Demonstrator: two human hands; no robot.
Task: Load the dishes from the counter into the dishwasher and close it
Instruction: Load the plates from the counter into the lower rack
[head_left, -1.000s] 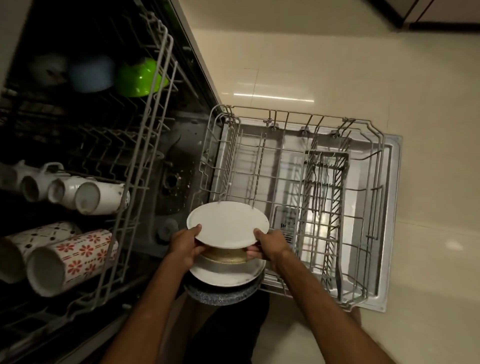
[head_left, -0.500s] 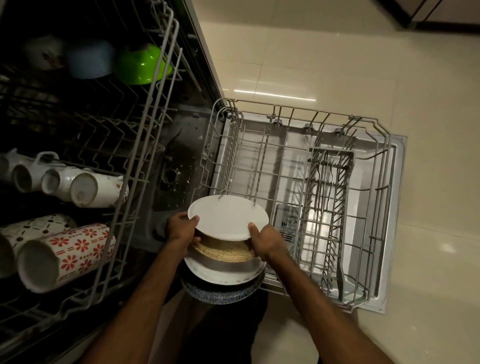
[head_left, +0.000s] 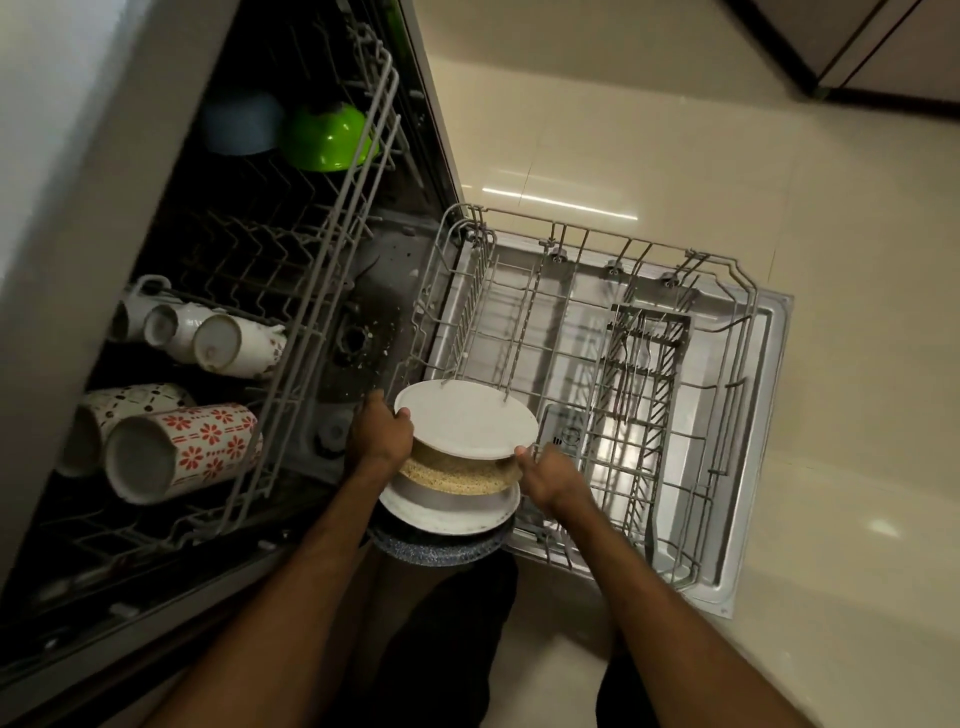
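I hold a stack of dishes over the near left corner of the lower rack (head_left: 737, 415). A white plate (head_left: 465, 418) lies on top, tilted. Under it sit a speckled tan dish (head_left: 457, 475), another white plate (head_left: 447, 514) and a dark speckled plate (head_left: 441, 548) at the bottom. My left hand (head_left: 376, 434) grips the stack's left side, thumb on the top plate's rim. My right hand (head_left: 553, 478) grips the right side. The lower rack is pulled out over the open dishwasher door (head_left: 774, 374).
The upper rack (head_left: 332, 249) is pulled out at left with white cups (head_left: 228, 345), red-flowered mugs (head_left: 182, 449), a green bowl (head_left: 327, 137) and a blue bowl (head_left: 241, 124). A cutlery basket (head_left: 644, 374) stands in the lower rack. Beige floor tiles lie beyond the door.
The top white plate has tilted up at its far edge, showing more of the tan dish beneath. The stack has edged slightly toward the lower rack. Both hands keep their hold.
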